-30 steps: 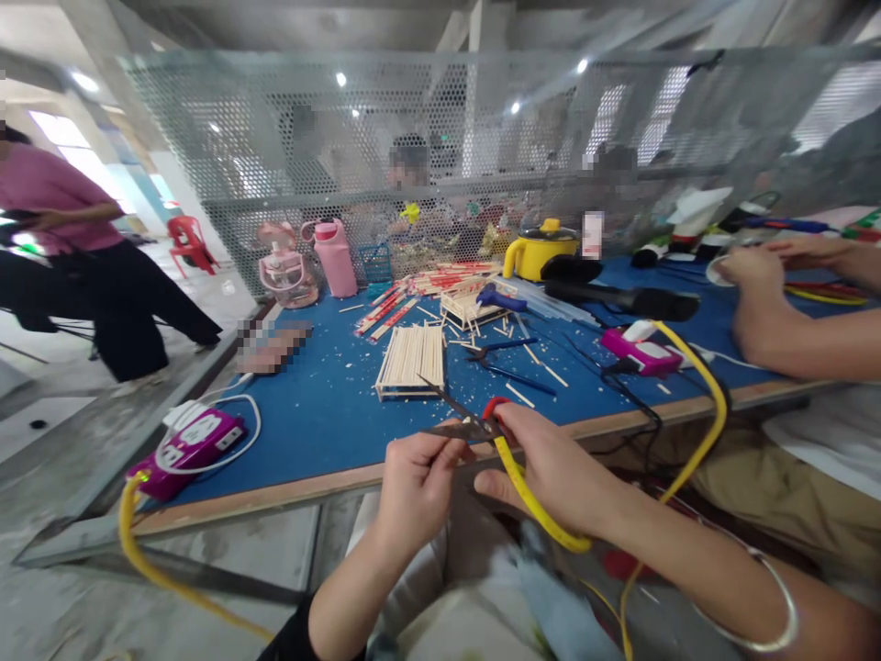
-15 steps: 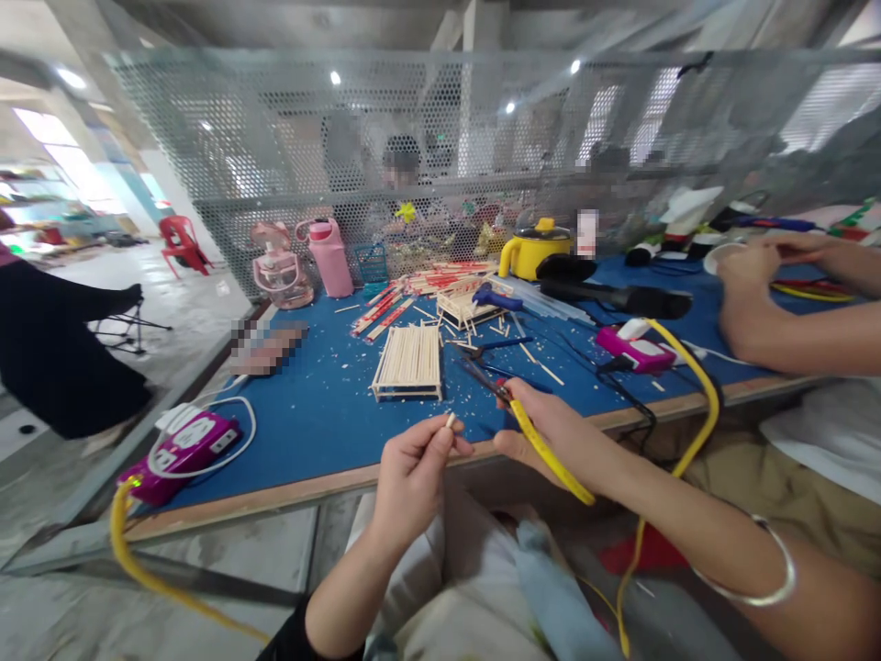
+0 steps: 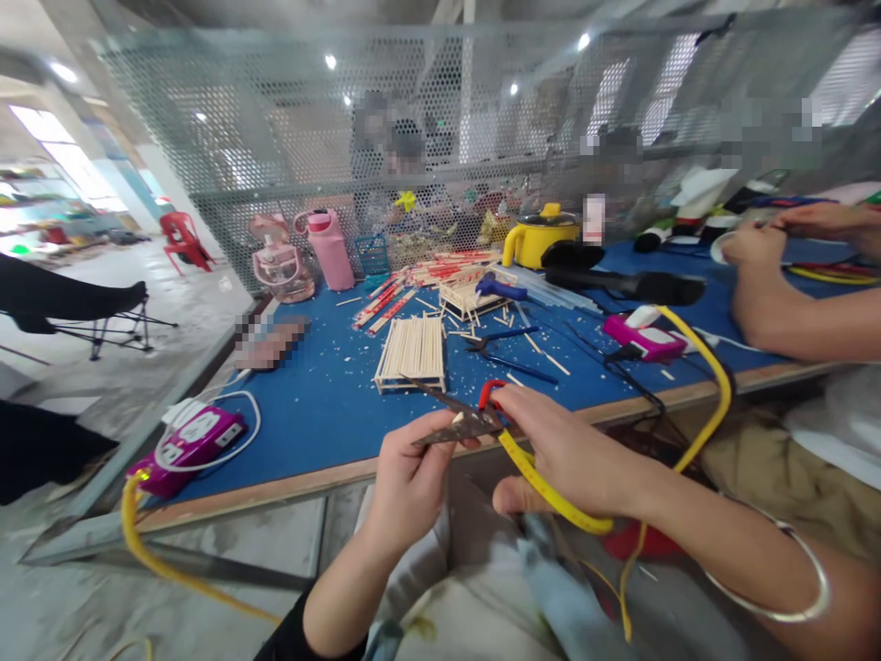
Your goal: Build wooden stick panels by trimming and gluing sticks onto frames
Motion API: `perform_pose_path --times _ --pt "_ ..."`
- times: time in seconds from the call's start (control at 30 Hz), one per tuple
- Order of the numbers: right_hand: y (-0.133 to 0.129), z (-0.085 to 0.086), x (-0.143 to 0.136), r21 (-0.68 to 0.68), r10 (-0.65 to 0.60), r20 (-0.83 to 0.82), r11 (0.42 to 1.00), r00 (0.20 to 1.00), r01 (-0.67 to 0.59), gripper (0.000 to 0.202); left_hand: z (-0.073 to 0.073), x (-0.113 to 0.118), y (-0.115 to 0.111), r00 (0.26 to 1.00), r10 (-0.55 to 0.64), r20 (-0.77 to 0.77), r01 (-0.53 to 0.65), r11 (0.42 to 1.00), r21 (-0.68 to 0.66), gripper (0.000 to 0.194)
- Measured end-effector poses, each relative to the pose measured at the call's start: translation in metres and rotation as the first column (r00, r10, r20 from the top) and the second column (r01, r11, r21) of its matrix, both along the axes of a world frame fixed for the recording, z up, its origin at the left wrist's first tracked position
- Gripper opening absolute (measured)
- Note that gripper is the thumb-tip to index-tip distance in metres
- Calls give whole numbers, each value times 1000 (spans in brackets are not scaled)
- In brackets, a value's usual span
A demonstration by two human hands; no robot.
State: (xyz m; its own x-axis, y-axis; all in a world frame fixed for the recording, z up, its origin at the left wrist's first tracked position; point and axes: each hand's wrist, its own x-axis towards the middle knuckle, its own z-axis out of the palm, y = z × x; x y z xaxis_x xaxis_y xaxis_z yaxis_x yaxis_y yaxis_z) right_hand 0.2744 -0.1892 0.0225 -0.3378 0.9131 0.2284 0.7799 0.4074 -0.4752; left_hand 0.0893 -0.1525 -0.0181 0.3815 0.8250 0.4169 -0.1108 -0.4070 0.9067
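My left hand [image 3: 413,477] pinches a short pale wooden stick [image 3: 458,418], of which only the tip shows above the fingers. In my right hand [image 3: 557,450] is a pair of scissors [image 3: 474,420] with red and yellow handles. Its dark blades are spread apart, and the lower one lies across the stick's tip by my left fingers. Just beyond the blades, a small rack built of pale sticks [image 3: 411,351] stands on the blue tabletop [image 3: 309,413].
Blue-handled pliers [image 3: 513,353], a blue glue gun [image 3: 501,286] and a second stick frame [image 3: 468,296] lie farther back among scraps. Purple power strips [image 3: 196,450] sit left and right. A yellow pot [image 3: 547,240] and a pink bottle [image 3: 331,252] stand behind. A co-worker's arms [image 3: 777,294] rest at right.
My right hand has brought the scissors leftward to the stick, and the blades have opened. My left hand keeps its pinch in nearly the same place.
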Motion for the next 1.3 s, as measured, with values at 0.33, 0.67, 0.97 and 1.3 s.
perform_pose_path --times 0.33,0.67,0.97,1.3 --pt "-3 2 0 71 16 46 997 999 -19 74 5 -3 -5 1000 -11 -14 13 996 86 23" --pt "-5 11 2 55 -7 167 998 986 -2 75 4 -7 -6 997 -32 -77 40 994 103 27" --pt "-9 6 0 -13 -115 268 992 956 123 56 -1 -8 -3 991 -37 -130 64 975 214 25" --pt "-11 -4 3 -100 -183 256 972 949 214 32 -7 -5 3 990 47 -132 -39 997 59 29"
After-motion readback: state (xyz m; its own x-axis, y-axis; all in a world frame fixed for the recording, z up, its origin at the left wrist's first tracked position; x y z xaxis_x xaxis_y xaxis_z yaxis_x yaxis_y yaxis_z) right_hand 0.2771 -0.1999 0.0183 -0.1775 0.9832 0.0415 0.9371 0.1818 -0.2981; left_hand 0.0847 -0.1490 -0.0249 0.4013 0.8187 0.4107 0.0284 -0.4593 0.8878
